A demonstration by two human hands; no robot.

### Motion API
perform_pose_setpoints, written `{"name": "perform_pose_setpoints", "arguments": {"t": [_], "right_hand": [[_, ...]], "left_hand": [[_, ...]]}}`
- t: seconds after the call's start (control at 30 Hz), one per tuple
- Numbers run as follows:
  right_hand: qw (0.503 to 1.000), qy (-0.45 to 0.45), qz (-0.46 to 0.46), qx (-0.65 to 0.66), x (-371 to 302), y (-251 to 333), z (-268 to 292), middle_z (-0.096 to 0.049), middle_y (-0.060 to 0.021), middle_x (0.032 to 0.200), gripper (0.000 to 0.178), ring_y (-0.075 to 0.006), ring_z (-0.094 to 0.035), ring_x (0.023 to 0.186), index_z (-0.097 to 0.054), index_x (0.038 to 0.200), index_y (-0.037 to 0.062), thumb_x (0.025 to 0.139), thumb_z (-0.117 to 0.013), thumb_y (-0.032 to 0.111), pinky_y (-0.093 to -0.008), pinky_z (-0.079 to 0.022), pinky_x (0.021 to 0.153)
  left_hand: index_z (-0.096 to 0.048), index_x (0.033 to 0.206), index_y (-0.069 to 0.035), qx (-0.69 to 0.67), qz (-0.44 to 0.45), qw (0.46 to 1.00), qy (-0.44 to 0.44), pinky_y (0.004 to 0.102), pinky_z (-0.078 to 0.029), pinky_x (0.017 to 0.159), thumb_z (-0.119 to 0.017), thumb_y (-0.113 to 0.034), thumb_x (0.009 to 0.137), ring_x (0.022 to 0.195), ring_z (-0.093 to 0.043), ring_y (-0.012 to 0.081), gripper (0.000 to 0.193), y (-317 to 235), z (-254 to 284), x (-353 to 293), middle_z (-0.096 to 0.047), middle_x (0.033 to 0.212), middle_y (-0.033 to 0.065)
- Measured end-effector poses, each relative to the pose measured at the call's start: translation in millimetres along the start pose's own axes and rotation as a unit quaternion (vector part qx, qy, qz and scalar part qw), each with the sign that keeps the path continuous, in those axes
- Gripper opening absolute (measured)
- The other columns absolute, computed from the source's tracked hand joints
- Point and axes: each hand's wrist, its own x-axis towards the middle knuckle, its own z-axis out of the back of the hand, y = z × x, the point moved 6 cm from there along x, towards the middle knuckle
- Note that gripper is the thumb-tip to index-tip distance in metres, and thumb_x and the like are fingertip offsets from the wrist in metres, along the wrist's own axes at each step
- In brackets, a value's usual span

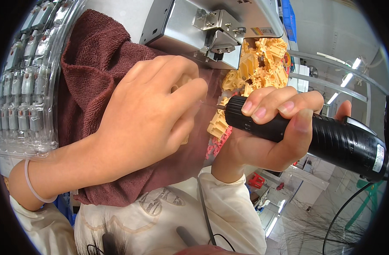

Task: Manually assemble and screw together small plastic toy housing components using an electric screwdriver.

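Observation:
My left hand (150, 104) is closed, fingers curled round a pale yellow plastic housing (185, 139); only small bits of it show between and below the fingers. In my right hand (262, 146) lies a black electric screwdriver (341, 138), held sideways with its tip pointing left at my left hand. Whether the bit touches the housing is hidden by the fingers. Beneath my left hand spreads a dark red towel (92, 55). Just below the screwdriver's nose sit another yellow housing (218, 125) and some pink plastic pieces (218, 146).
A clear blister tray (28, 95) of grey metal-looking parts stands at the left. Behind my hands is a metal machine (224, 29) with a bracket at its front. A heap of yellow housings (266, 63) lies beside it. A black cable (335, 216) hangs from the screwdriver.

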Motion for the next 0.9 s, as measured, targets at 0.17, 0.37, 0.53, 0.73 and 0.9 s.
{"name": "perform_pose_setpoints", "arguments": {"t": [0.17,0.37,0.53,0.73,0.9], "right_hand": [[1.0,0.011,-0.002,0.015,-4.2,-3.9,0.2,-0.051,-0.0111,0.084,0.055,-0.0188,-0.056,0.054,-0.017,0.148,0.0093,0.098,-0.04,0.011,-0.0344,-0.052,0.047],[1.0,0.008,-0.004,0.0,-2.3,-3.2,0.7,-0.051,-0.011,0.084,0.059,-0.0188,-0.053,0.052,-0.013,0.149,0.0099,0.097,-0.041,0.011,-0.034,-0.051,0.045],[0.999,0.021,-0.026,0.013,3.9,-0.9,-0.2,-0.051,-0.0111,0.081,0.063,-0.0189,-0.051,0.05,-0.012,0.148,0.0078,0.094,-0.044,0.011,-0.0351,-0.05,0.042],[0.996,0.036,-0.019,0.078,36.4,-11.5,12.2,-0.052,-0.008,0.079,0.048,-0.0169,-0.051,0.054,-0.032,0.135,0.0061,0.091,-0.049,0.012,-0.0335,-0.049,0.046],[0.993,-0.061,-0.033,0.094,66.6,-39.1,15.8,-0.054,-0.0033,0.079,0.029,-0.0158,-0.052,0.059,-0.046,0.111,0.016,0.085,-0.059,0.013,-0.0334,-0.047,0.054]], "left_hand": [[-0.059,0.093,-0.006,-0.003,0.0,1.0,0.0,0.0383,-0.044,0.08,-0.069,-0.005,0.075,0.096,-0.057,0.0295,0.021,3.0,-0.8,0.4,-0.057,0.106,0.0092],[-0.059,0.093,-0.006,0.003,-0.005,1.0,-0.004,0.0384,-0.043,0.08,-0.069,-0.005,0.075,0.096,-0.057,0.0295,0.02,0.2,0.0,0.2,-0.057,0.106,0.009],[-0.06,0.093,-0.006,0.007,-0.005,1.0,0.005,0.0381,-0.043,0.081,-0.069,-0.006,0.076,0.097,-0.057,0.0288,0.019,0.2,-0.2,-0.3,-0.058,0.105,0.0086],[-0.06,0.092,-0.007,-0.004,-0.012,1.0,-0.018,0.0372,-0.043,0.081,-0.069,-0.007,0.076,0.096,-0.057,0.0281,0.018,1.6,-2.9,-0.7,-0.058,0.106,0.0082],[-0.06,0.092,-0.007,0.0,-0.01,1.0,-0.013,0.037,-0.043,0.08,-0.069,-0.007,0.075,0.095,-0.057,0.0276,0.019,2.2,-1.7,-1.1,-0.058,0.107,0.0082]]}}
